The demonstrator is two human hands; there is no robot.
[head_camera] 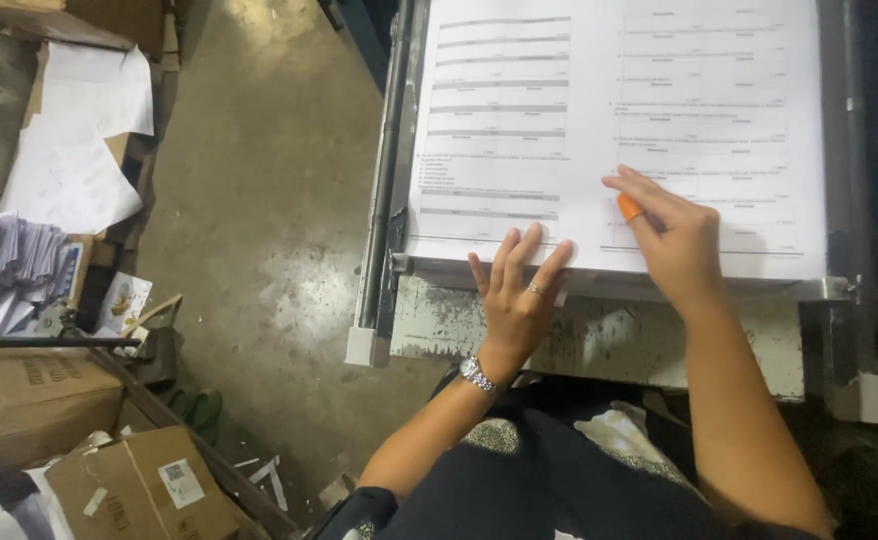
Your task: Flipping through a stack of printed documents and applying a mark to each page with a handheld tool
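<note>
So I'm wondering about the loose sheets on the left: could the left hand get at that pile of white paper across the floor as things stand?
Probably not. The left hand rests on the printed sheets on the metal table, and a stretch of bare concrete floor separates it from the white paper pile.

Matt white paper sheets (619, 130) lie on a worn, scratched metal table (599, 335). The floor (259, 200) is rough, stained concrete. Brown cardboard boxes (139, 490) look dull; the wristwatch (476, 374) is shiny metal.
</note>
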